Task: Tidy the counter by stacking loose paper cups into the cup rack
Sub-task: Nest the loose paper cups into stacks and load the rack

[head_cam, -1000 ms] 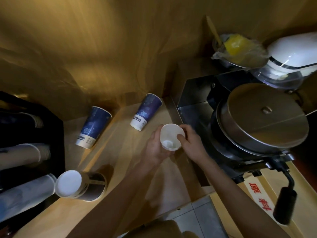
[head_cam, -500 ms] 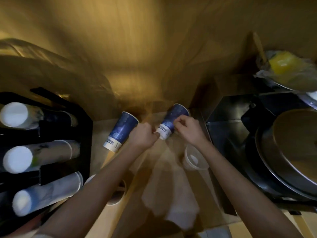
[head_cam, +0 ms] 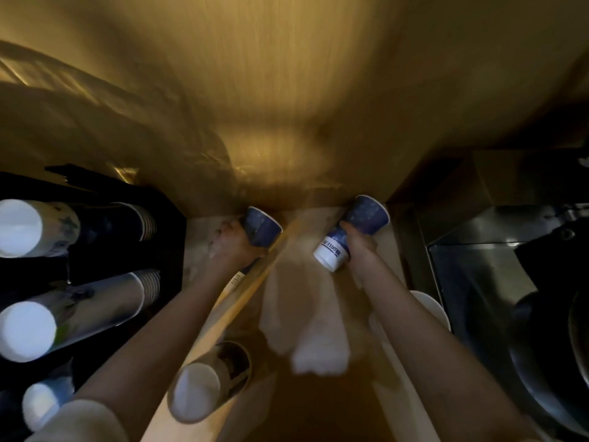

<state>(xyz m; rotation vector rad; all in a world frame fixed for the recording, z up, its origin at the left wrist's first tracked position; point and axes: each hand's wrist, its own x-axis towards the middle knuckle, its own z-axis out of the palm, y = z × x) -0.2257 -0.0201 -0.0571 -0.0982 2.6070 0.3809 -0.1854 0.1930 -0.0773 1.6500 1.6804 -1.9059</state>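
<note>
My left hand (head_cam: 231,245) is closed around a blue paper cup (head_cam: 263,226) at the back of the wooden counter (head_cam: 318,393). My right hand (head_cam: 358,247) grips a second blue cup with a white base (head_cam: 353,231), tilted with its mouth toward the wall. A pale cup with a dark band (head_cam: 210,381) lies on its side near the front, under my left forearm. A small white cup (head_cam: 432,309) stands beside my right forearm, partly hidden. The black cup rack (head_cam: 169,237) at the left holds three horizontal stacks of cups.
A steel machine (head_cam: 497,275) with a dark round pan (head_cam: 548,355) fills the right side, close to my right arm. A wooden wall (head_cam: 287,90) rises right behind the counter. A white cloth or paper patch (head_cam: 306,330) lies between my arms.
The small white cup was set down on the right. Both hands went to the back of the counter, and each now holds a blue cup. The view has swung left toward the rack.
</note>
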